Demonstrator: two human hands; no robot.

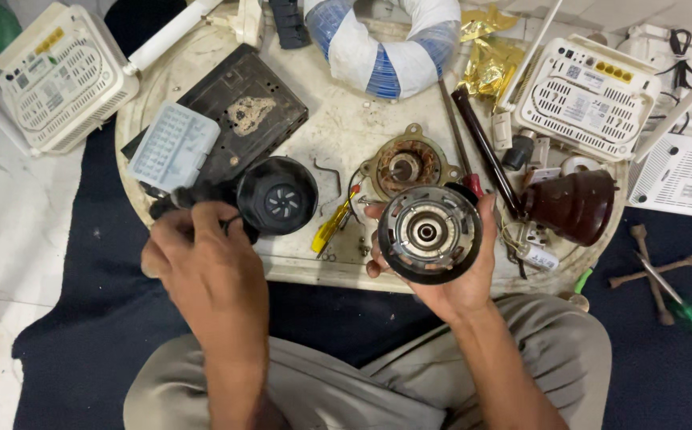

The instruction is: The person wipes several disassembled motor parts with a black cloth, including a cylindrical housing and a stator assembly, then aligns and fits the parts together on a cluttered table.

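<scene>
— Holding what, exactly?
— Right hand [449, 271] cups the round motor housing [430, 233] above the table [338, 131] edge; left hand [195, 247] grips the black cap [277, 195].
— Risk?
— Housing only rests on curled fingers; a tilt could drop it.

Bare counter [346, 127] mid-top is my only open lane. Btwn my grips, yellow screwdriver [332, 227] and bent metal hook [328, 173] block the gap. Right side jammed: brown housing [573, 205], rusty stator [406, 166], black rod [485, 151]. Left: black cap [277, 195], black box [238, 111].
</scene>
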